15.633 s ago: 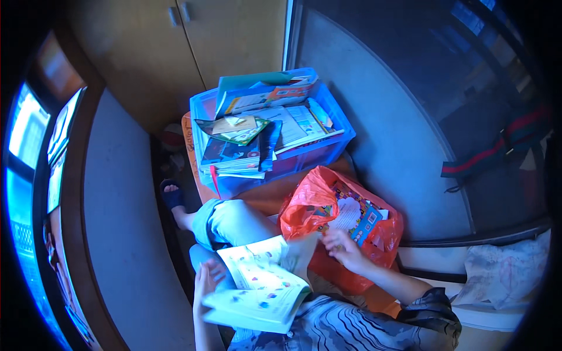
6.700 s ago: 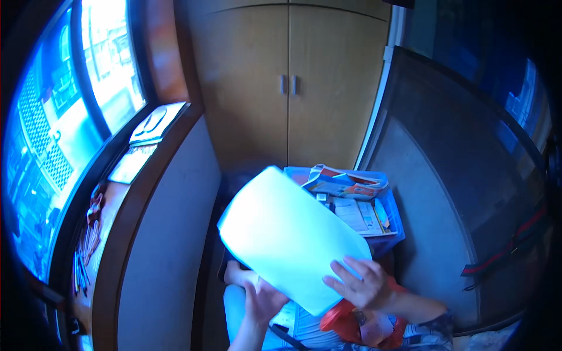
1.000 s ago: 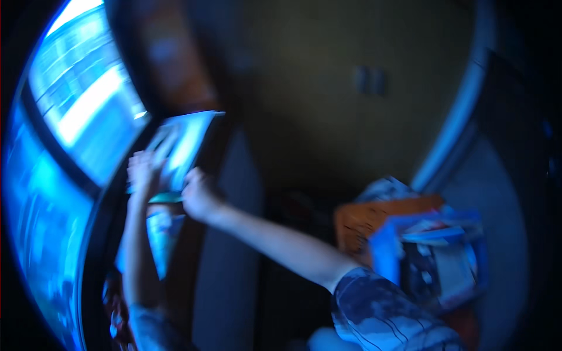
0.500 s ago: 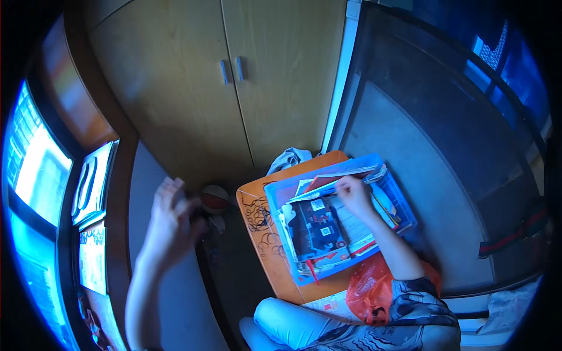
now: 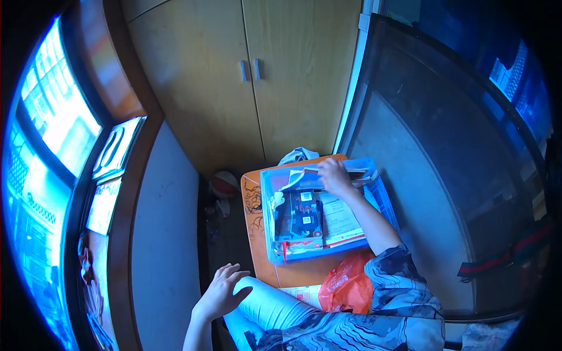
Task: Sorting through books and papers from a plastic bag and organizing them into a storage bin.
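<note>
A clear blue plastic bin (image 5: pixel 273 255) stands on a small orange table, filled with papers and booklets. Over its far side is my right hand (image 5: pixel 336 179), fingers bent and closed at the upper edge of some white papers (image 5: pixel 300 177); the fingertips are partly hidden. A dark booklet (image 5: pixel 297 219) with two square codes lies on top of the pile, beside a printed white sheet (image 5: pixel 342 219). My left hand (image 5: pixel 218 292) hovers by my knee, fingers apart and holding nothing.
Dark cords (image 5: pixel 253 216) lie on the orange table (image 5: pixel 266 274) left of the bin. A red plastic bag (image 5: pixel 348 286) sits in front. A ball (image 5: pixel 223 185) rests on the floor near the wooden cabinet (image 5: pixel 304 88). A large dark-framed panel (image 5: pixel 433 134) leans on the right.
My left hand has dropped from beside the wall to near my knee. My right hand has shifted slightly left at the bin's far side. The whole view has tilted.
</note>
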Demonstrator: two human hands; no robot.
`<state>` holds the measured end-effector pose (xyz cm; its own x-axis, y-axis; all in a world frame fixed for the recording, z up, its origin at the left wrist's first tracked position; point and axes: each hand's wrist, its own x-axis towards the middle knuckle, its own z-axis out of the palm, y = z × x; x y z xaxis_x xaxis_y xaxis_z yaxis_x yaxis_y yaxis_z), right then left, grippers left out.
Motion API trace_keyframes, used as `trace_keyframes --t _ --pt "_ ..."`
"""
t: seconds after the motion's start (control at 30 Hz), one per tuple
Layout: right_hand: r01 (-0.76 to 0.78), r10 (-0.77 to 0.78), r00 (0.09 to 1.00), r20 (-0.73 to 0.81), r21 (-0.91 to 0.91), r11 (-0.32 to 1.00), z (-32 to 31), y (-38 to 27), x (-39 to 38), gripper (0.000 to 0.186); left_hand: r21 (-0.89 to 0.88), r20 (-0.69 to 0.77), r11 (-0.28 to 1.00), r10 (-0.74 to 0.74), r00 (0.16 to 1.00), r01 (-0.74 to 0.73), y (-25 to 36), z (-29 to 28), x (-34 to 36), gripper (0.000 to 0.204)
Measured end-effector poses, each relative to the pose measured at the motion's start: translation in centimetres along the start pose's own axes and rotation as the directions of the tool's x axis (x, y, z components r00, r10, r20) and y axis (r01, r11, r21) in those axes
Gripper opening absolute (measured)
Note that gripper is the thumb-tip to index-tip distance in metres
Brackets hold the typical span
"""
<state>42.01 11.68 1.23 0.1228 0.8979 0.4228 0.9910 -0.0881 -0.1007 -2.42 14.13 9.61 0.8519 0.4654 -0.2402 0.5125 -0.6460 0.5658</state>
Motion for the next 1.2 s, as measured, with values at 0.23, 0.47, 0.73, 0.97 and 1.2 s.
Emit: trace_keyframes --t 0.23,0.47,0.73,0.97,1.2 --pt "0.019 0.488 0.764 -0.422 0.771 0.636 -14.1 -1.0 -1.7 0.025 -0.303 -0.195 0.946 0.053 0.979 -0.111 2.8 3.0 -1.5 0.060" --pt "0.256 0.695 0.706 -0.137 0.964 -0.070 -16.6 -8.7 -8.2 0.020 -0.682 -0.455 0.595 0.110 0.884 -0.425 6.9 8.1 1.8 0.070" --pt "-0.169 -0.309 0.801 -0.513 0.301 -0.939 -4.9 -15.5 -8.3 0.057 -0.894 -0.220 0.323 0.285 0.933 -0.310 9.4 14.2 -0.6 0.063" --pt "-0.011 -0.024 0.999 -0.022 0.458 -0.889 -1.3 -16.0 -17.1 0.065 -0.898 -0.363 0.260 0.018 0.931 -0.355 4.0 16.6 -2.3 0.020" --pt "-0.227 0.166 0.765 0.622 0.502 -0.834 -2.0 -17.3 -25.0 0.076 -0.920 -0.299 0.340 -0.293 0.908 -0.193 -1.5 20.7 -1.7 0.018"
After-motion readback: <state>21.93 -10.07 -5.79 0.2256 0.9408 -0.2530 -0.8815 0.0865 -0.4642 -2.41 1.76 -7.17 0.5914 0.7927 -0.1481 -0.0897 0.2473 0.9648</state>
